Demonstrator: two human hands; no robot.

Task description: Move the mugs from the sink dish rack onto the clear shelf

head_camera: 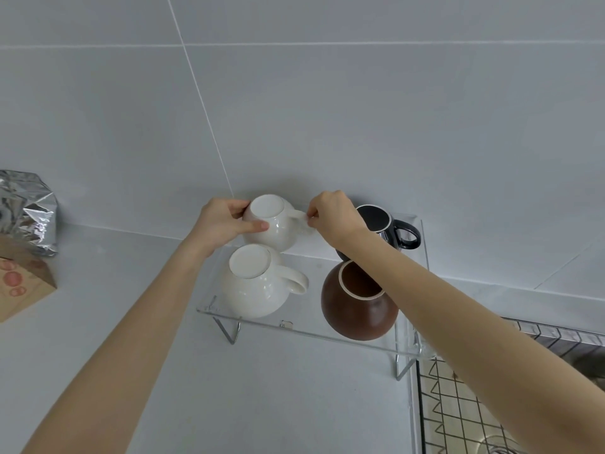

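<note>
1. A clear acrylic shelf [314, 334] stands on metal legs on the pale desk [131, 322], pushed up against the tiled wall [327, 109].
2. Four mugs sit on the shelf, all turned bottom-up.
3. At the back left is a white mug [273, 224] with both hands on it — it lies tilted, its base turned toward the camera.
4. The left hand [222, 224] wraps the mug's round body from the left; its grip is closed on the body, with the thumb lying across the near side.
5. The right hand [334, 217] pinches the same mug's handle between fingertips and thumb — a narrow grip holding the handle.
6. Whether that mug's rim already touches the shelf cannot be told, as the second mug hides its lower edge.
7. In front of it, at the front left, a second white mug [258, 283] rests upside down, its handle pointing right.
8. At the front right a brown mug [358, 306] with a pale ring around its base rests upside down, partly crossed by the right forearm.
9. At the back right a black mug [389, 227] stands behind the right wrist, its handle pointing right.
10. The wire dish rack [458, 404] over the sink lies at the lower right, just beside the shelf's right end.
11. At the far left of the desk sit a crumpled silver foil bag [27, 208] and a brown paper bag [19, 283] printed with red circles.
</note>
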